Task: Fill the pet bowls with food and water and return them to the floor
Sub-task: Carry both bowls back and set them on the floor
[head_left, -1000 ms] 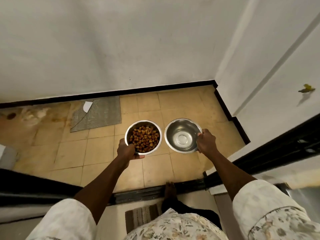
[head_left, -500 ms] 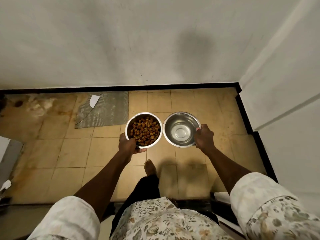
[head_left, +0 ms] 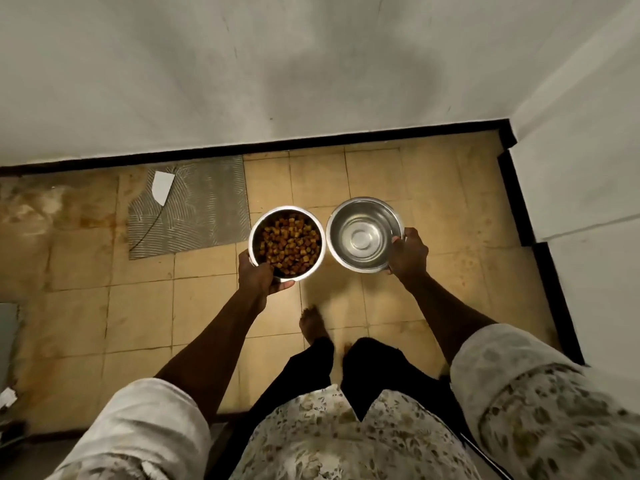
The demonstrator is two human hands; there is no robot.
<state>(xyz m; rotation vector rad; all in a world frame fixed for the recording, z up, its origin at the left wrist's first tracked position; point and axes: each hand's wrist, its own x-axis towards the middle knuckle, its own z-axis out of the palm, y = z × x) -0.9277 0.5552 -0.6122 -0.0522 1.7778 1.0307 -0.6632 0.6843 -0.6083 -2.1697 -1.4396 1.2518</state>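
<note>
Two round steel bowls are held side by side above a tiled floor (head_left: 138, 317). The food bowl (head_left: 313, 221) holds brown kibble chunks, and my left hand (head_left: 259, 277) grips its near left rim, thumb inside the rim. The water bowl (head_left: 363, 233) shines with clear water, and my right hand (head_left: 408, 254) holds its right rim. Both bowls are level and nearly touch each other. My bare foot (head_left: 313, 323) stands on the tiles just below them.
A white wall with a black skirting (head_left: 311, 142) runs across the far side, and another wall closes the right. A grey ribbed mat (head_left: 194, 209) with a white scrap (head_left: 162, 187) lies at the left by the wall. Stained tiles spread far left.
I have stepped over the threshold onto the tiles, so the wall and mat are nearer. Both hands still carry the bowls at the same spacing.
</note>
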